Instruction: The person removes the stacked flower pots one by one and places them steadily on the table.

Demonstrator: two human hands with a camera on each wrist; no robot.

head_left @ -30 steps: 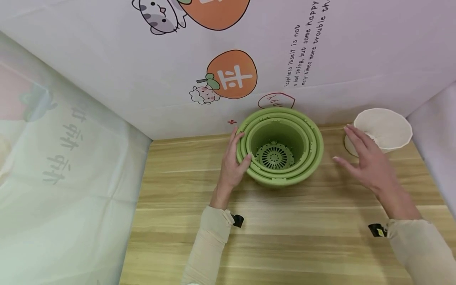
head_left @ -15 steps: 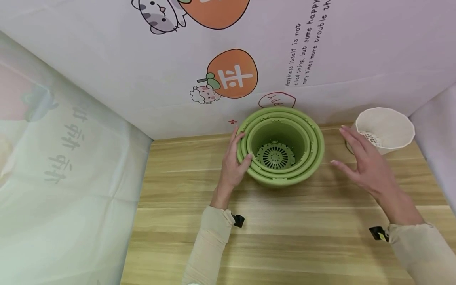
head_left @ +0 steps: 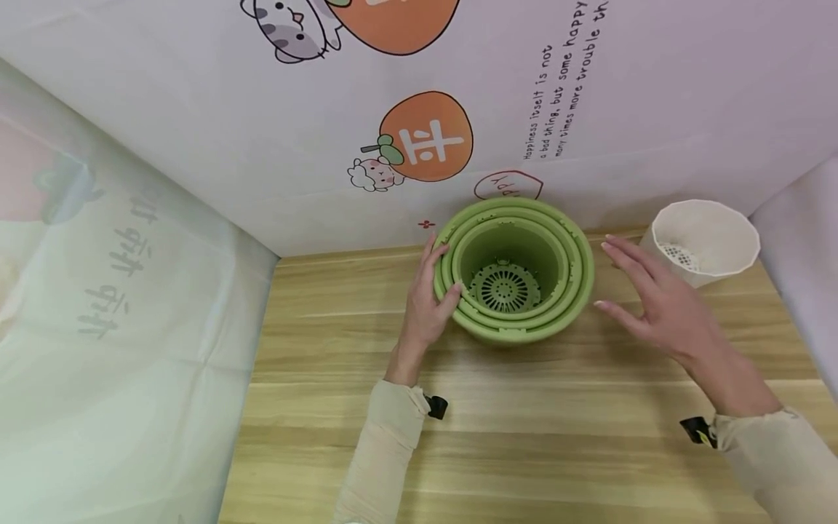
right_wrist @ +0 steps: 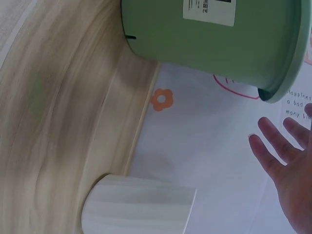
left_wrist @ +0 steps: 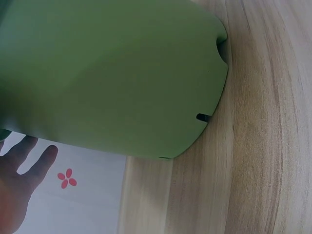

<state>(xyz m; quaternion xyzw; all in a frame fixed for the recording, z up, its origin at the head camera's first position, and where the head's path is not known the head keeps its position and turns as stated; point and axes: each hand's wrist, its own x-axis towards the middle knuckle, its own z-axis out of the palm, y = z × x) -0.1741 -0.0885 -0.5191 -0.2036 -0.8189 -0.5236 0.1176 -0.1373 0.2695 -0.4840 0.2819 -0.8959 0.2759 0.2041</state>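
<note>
Green plastic flowerpots [head_left: 513, 335], nested one inside another, stand upright on the table; the innermost has a slotted bottom. My left hand [head_left: 424, 309] holds the stack's left rim, thumb over the edge and fingers along the outer side. In the left wrist view the green outer wall [left_wrist: 126, 83] fills much of the picture, with part of the hand [left_wrist: 19, 180] beside it. Just right of the stack, my right hand [head_left: 677, 309] hovers with fingers spread, touching nothing. The right wrist view shows a label [right_wrist: 209, 10] on the green wall.
A white pot [head_left: 720, 233] with a perforated bottom stands at the back right, behind my right hand. The wooden table [head_left: 524, 437] meets a printed cloth wall [head_left: 294, 145] at the back. Pale cloth [head_left: 131, 378] hangs on the left and on the right.
My right hand has moved left, away from the white pot and closer to the green stack, uncovering more of the white pot. My left hand and the green flowerpots stay put.
</note>
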